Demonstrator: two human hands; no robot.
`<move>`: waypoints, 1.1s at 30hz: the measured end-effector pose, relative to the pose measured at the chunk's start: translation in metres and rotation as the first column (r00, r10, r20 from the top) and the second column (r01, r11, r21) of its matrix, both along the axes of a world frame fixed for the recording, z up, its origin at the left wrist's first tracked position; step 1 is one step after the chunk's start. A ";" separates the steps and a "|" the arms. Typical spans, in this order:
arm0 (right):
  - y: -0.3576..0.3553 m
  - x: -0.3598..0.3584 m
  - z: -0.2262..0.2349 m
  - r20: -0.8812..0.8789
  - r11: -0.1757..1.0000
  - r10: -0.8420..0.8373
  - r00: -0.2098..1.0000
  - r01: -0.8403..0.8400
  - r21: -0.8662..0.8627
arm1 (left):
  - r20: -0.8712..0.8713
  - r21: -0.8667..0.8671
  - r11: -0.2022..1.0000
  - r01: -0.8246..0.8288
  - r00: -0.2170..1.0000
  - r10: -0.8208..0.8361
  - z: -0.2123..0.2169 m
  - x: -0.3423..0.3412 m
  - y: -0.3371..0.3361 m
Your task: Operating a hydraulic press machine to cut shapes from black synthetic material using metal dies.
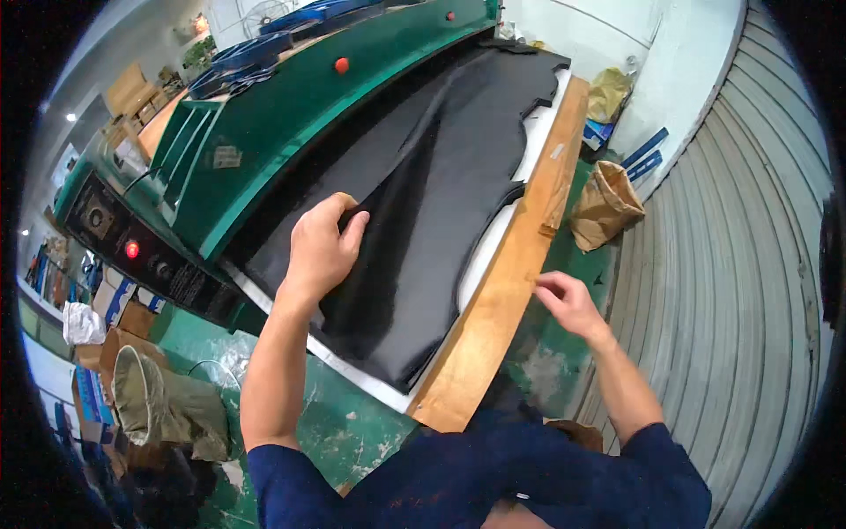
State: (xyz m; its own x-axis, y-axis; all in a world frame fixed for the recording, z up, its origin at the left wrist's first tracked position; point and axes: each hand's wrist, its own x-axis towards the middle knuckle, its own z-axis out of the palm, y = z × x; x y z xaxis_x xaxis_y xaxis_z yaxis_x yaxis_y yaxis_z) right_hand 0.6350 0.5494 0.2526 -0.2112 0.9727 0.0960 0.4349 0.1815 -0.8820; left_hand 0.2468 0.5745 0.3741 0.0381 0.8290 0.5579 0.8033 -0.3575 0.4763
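A large black leather-like sheet (476,150) with a ragged right edge lies over a white bed (357,368) under the green machine. My left hand (324,247) is closed in a pinch on a raised fold of this sheet, near its middle left. Along the bed's right side runs a long wooden board (489,339). Against the board's outer edge, my right hand (568,304) has its fingers curled together; whether anything small is between the fingertips cannot be made out.
The green machine (291,115) has red buttons and a dark control panel (145,256). A brown paper bag (606,207) stands on the floor beyond the board, near a ribbed grey shutter (705,309). At the lower left are an open sack (167,401) and boxes.
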 end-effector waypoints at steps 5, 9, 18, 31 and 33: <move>0.097 -0.032 0.047 -0.451 0.983 0.091 0.888 -0.152 -0.101 | 0.054 -0.003 0.943 0.331 0.942 -0.331 0.018 0.106 -0.017; 0.180 -0.019 0.066 -0.725 0.919 0.101 0.682 -0.342 -0.195 | 0.059 -0.247 0.770 0.588 0.802 -0.594 0.006 0.183 -0.041; 0.336 0.070 0.012 -0.837 0.699 -0.094 0.539 -0.563 -0.441 | 0.476 -0.430 0.309 0.848 0.504 -0.721 0.081 0.291 -0.008; 0.364 0.247 0.115 -0.405 0.970 0.025 0.914 -0.120 -0.213 | -0.317 -0.124 0.964 -0.236 0.930 0.187 0.078 0.193 0.110; 0.350 0.278 0.115 -0.466 0.972 -0.042 0.884 -0.071 -0.223 | -0.279 -0.093 0.981 -0.173 0.950 0.141 0.068 0.188 0.157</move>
